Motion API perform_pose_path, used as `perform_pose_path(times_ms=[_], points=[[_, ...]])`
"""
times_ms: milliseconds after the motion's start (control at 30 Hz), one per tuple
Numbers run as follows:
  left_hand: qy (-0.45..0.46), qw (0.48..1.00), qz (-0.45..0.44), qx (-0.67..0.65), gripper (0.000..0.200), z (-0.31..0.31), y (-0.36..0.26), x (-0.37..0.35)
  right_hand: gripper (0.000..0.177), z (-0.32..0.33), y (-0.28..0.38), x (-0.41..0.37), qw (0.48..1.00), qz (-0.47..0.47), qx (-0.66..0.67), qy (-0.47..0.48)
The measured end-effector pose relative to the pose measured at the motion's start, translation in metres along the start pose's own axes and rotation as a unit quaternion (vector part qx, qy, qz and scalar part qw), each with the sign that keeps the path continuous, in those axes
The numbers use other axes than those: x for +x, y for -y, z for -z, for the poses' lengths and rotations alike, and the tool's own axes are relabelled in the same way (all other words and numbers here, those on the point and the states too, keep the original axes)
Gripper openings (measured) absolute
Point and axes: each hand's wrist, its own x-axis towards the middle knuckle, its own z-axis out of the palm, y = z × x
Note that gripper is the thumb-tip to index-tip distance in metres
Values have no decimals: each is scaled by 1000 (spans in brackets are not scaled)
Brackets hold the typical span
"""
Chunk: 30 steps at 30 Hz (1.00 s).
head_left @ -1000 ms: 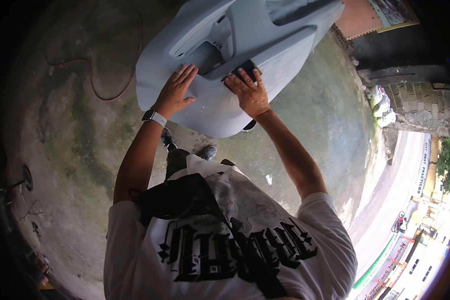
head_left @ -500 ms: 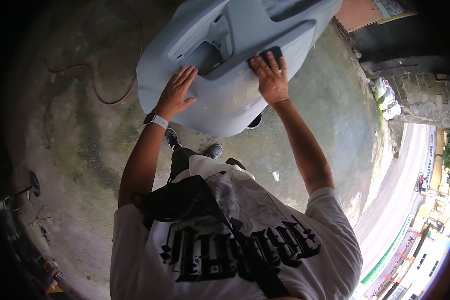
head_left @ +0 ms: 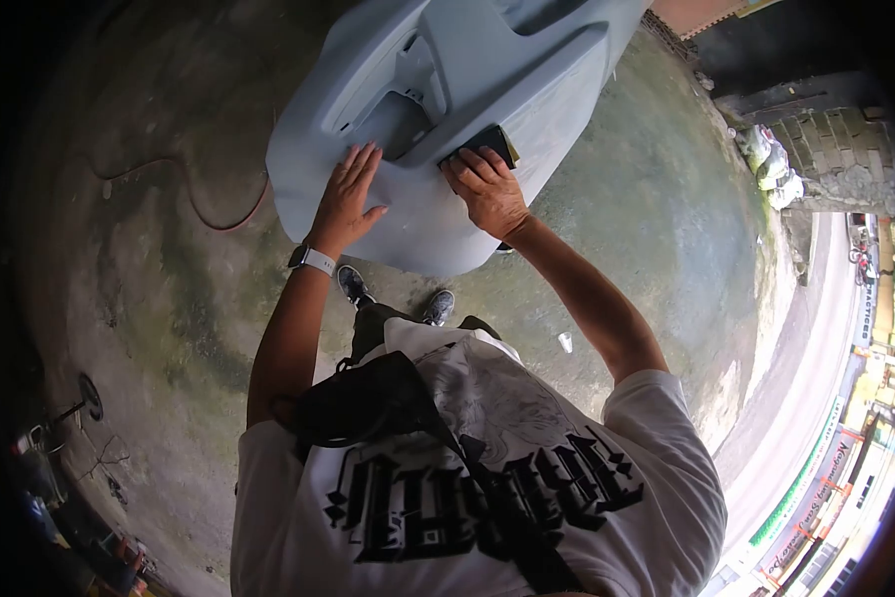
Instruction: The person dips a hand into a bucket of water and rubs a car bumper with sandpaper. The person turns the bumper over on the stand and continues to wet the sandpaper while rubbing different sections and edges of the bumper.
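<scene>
A large grey moulded panel (head_left: 418, 224), shaped like a vehicle bumper with a recessed opening, extends from the top of the view to just before my feet. My left hand (head_left: 346, 199) lies on it with the fingers stretched out, below the opening, and holds nothing. In my right hand (head_left: 488, 189) is a dark rectangular pad (head_left: 495, 142) with a yellowish edge, gripped under bent fingers against the panel's surface, right of the opening. The pad's underside is hidden.
A thin red hose (head_left: 204, 216) curls on the concrete floor at the left. A small white cup-like item (head_left: 565, 342) lies right of my feet. White bags (head_left: 769, 164) sit by a block wall at the right. A wheeled object (head_left: 90, 396) stands at the lower left.
My right hand has slid the dark pad left and slightly down along the panel, its fingers now more bent. My left hand stays on nearly the same spot. The view has shifted slightly.
</scene>
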Motion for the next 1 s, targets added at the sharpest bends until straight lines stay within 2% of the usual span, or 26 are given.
perform_pose_path(times_ms=[100,133,200,267,333,400,533,600,700,800,833,867,933,1000], points=[[12,1000,1,3,99,4,0,1,53,12,-42,0,1000,6,-21,9],[12,1000,2,3,99,3,0,1,51,20,-57,2,999,-28,-46,2],[-4,1000,-9,-5,98,3,-1,-1,50,25,-62,7,997,-56,-57,5],[-8,1000,-9,2,97,0,1,0,50,20,-35,11,997,-60,-44,3],[-11,1000,-7,8,96,0,0,1,48,5,-5,5,1000,9,-15,15],[-2,1000,-6,-8,95,2,1,1,49,5,-14,3,999,36,10,10],[-7,1000,-7,-5,94,0,3,-2,49,30,-62,12,999,-19,-44,5],[-9,1000,-3,-5,94,-1,3,0,47,21,-48,12,996,-69,-49,0],[-5,1000,-2,9,95,-2,3,1,45,5,-9,6,1000,11,-13,3],[0,1000,-8,4,95,0,4,0,45,15,-34,9,998,48,-31,28],[1,1000,-6,3,95,1,3,-1,47,22,-47,11,997,25,-61,37],[-2,1000,-4,5,95,2,1,-1,47,21,-62,11,998,-11,-63,-10],[-5,1000,-1,6,96,0,1,-5,46,34,-59,19,994,-79,-79,19],[-9,1000,-2,10,95,0,1,-1,44,12,-33,11,997,-56,-54,2]])
